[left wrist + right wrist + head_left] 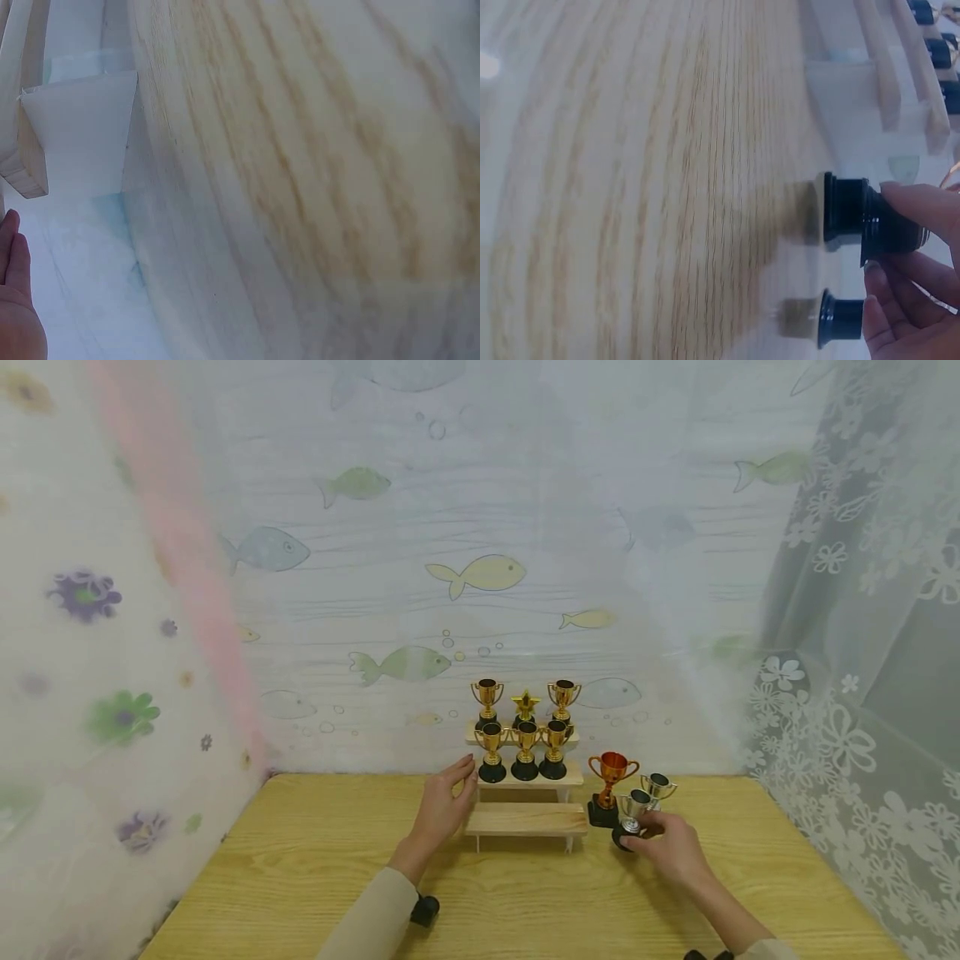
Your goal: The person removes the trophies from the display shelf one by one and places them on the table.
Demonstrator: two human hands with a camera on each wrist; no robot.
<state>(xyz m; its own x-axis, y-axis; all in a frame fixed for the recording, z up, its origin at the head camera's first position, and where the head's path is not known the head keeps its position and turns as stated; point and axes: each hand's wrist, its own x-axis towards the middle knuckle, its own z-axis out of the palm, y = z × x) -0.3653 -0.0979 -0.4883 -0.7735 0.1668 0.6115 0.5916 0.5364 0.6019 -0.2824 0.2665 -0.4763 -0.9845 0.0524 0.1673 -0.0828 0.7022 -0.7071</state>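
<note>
My right hand (671, 847) pinches a small silver trophy cup (634, 803) by its black base, at the right of the stepped wooden rack (525, 820). In the right wrist view the thumb lies on one side of that base (891, 227), fingers on the other. Close beside it stand a copper-coloured trophy cup (612, 768) on a square black base and a second silver trophy cup (658, 787). My left hand (442, 802) has its fingers extended at the left end of the rack's middle step; the left wrist view shows the fingertips near a step's end (26, 169).
Three gold trophy cups (526, 739) line the middle step. On the top step a gold star trophy (525, 703) stands between two gold cups (487, 693). A fish-patterned curtain (480, 610) hangs behind the wooden table (315, 860).
</note>
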